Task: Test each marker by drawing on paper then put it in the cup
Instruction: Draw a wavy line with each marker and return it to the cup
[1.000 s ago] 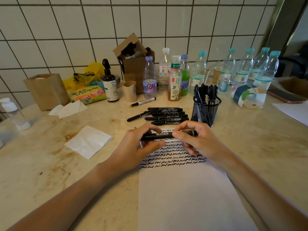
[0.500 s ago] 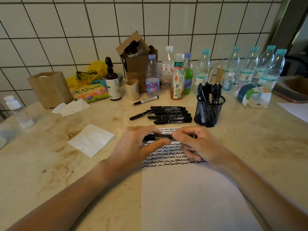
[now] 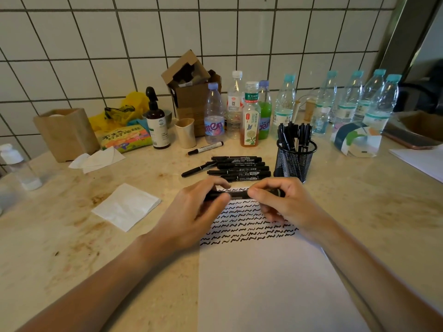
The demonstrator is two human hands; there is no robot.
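Observation:
A black marker lies level between my two hands, just above the top of the white paper. My left hand grips its left end and my right hand pinches its right end. Rows of black squiggles cover the upper part of the sheet. Behind the hands, several black markers lie side by side on the counter. A black mesh cup to the right of them holds several markers upright.
A white-barrelled marker lies further back. Bottles, a cardboard box, a beige cup and a spray bottle line the tiled wall. A folded tissue lies to the left, a tape roll at right.
Both hands stay on the marker at the top of the paper. My right hand has closed in along it, covering more of its right end.

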